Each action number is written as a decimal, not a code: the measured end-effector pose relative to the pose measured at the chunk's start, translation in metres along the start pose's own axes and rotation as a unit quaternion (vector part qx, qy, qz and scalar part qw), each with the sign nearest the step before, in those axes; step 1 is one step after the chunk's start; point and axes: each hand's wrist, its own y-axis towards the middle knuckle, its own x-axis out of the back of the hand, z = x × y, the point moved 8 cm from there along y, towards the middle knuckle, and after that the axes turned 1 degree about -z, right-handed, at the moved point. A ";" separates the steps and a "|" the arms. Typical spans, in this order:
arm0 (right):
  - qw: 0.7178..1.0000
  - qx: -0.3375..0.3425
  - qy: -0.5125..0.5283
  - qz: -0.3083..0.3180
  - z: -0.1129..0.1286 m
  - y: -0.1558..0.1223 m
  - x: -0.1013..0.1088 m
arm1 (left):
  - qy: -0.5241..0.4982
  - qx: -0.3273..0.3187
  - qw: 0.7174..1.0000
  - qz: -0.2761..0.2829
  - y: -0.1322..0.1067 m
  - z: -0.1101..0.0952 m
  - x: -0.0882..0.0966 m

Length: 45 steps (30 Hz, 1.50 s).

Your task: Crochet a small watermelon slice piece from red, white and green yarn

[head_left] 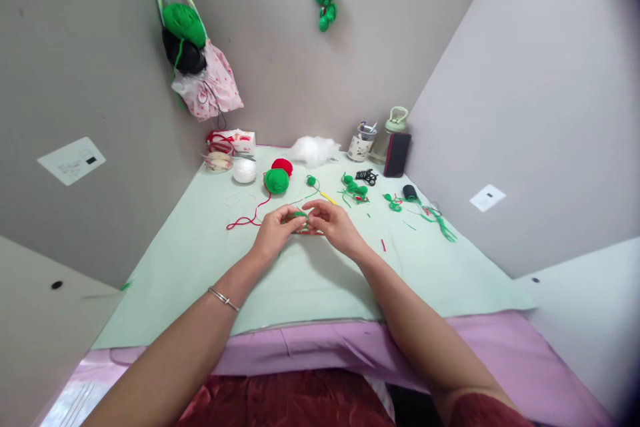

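Note:
Over the middle of the pale green table, my left hand point(276, 229) pinches a small piece of green yarn work point(299, 215) between thumb and fingers. Close against it, my right hand point(334, 221) is closed with its thumb and fingertips at the same green piece. Much of the piece is covered by my fingers. A thin orange-red strip point(314, 233) shows just below the fingertips; its kind cannot be made out. Beyond my hands lie a yellow crochet hook point(329, 198) and a small green ball with a yarn tail point(311, 181).
Green point(277, 181), red point(283, 165) and white yarn balls point(245, 171) sit back left, near white stuffing point(315, 150). Green crocheted pieces point(356, 188), a black hair clip point(367, 177), a phone point(397, 155) and a bottle point(387, 137) stand or lie at right. Walls enclose the table.

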 end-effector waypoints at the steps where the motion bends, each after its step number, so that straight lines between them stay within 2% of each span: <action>1: 1.000 -0.001 -0.006 -0.004 0.000 0.000 0.001 | 0.011 0.008 1.000 0.015 0.001 0.003 -0.002; 6: 0.997 0.017 -0.056 -0.041 0.008 -0.002 0.011 | 0.053 0.037 0.996 0.068 0.000 0.013 -0.008; 12: 0.997 0.021 -0.054 -0.042 0.016 -0.001 0.008 | 0.054 0.036 0.993 0.104 -0.004 0.007 -0.017; 16: 0.993 0.024 -0.010 -0.118 0.018 0.004 0.031 | 0.060 0.054 0.985 0.151 -0.012 0.006 -0.032; 18: 0.991 0.013 0.020 -0.135 0.017 0.006 0.045 | 0.066 0.067 0.979 0.182 -0.017 0.007 -0.040; 20: 0.993 -0.005 0.044 -0.106 0.014 0.008 0.052 | 0.066 0.074 0.976 0.196 -0.019 0.006 -0.043; 22: 0.997 -0.026 0.055 -0.042 0.013 0.006 0.049 | 0.063 0.073 0.977 0.190 -0.018 0.004 -0.039; 25: 0.995 -0.048 0.057 0.068 0.013 -0.002 0.031 | 0.061 0.068 0.982 0.167 -0.013 0.003 -0.029; 28: 0.990 -0.052 0.061 0.117 0.013 -0.007 0.011 | 0.064 0.065 0.985 0.148 -0.008 0.006 -0.023; 31: 0.993 -0.042 0.085 0.077 0.013 -0.003 0.003 | 0.064 0.062 0.985 0.147 -0.009 0.009 -0.026; 35: 0.988 -0.034 0.150 -0.021 0.010 0.004 0.020 | 0.056 0.067 0.978 0.191 -0.016 0.012 -0.041; 41: 0.964 -0.095 0.247 -0.002 -0.002 0.006 0.032 | 0.022 0.081 0.973 0.217 -0.019 0.006 -0.040; 43: 0.956 -0.090 0.277 -0.035 -0.005 0.008 0.041 | 0.014 0.090 0.971 0.222 -0.019 0.005 -0.038; 45: 0.945 -0.065 0.305 -0.097 -0.007 0.011 0.057 | 0.006 0.101 0.968 0.231 -0.020 0.003 -0.039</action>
